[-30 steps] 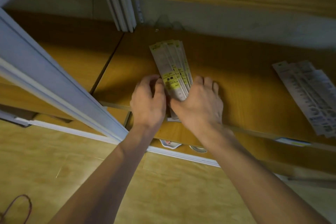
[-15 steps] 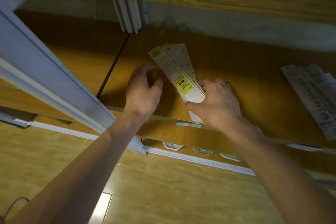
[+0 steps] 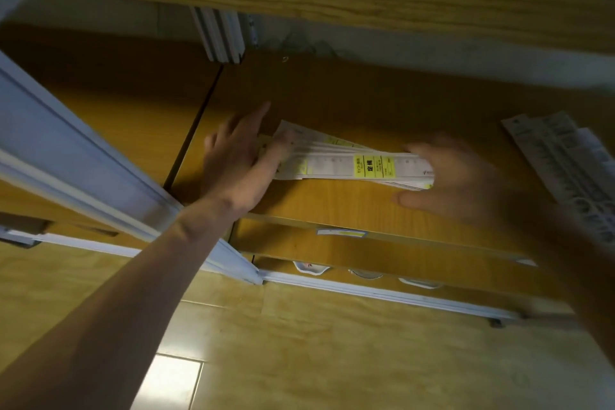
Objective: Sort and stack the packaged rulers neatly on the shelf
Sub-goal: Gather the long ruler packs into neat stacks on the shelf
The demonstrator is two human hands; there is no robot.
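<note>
Step in hand: squaring yellow-labelled ruler packs point(image 3: 352, 166), lying crosswise on wooden shelf point(image 3: 332, 206), fanned. L hand point(image 3: 238, 161) flat vs. pack's left end, fingers straight. R hand point(image 3: 452, 181) blurred at right end; grasp can't tell. Next: push ends flush.

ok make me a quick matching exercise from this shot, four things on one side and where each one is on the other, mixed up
Things:
1. left hand
2. right hand
3. yellow-labelled ruler packs
4. grey-printed ruler packs

Places:
A. far right of the shelf, untouched
B. at the left end of the fanned packs
C. lying crosswise between the two hands
D. at the right end of the fanned packs

Pairs: 1-B, 2-D, 3-C, 4-A
</note>
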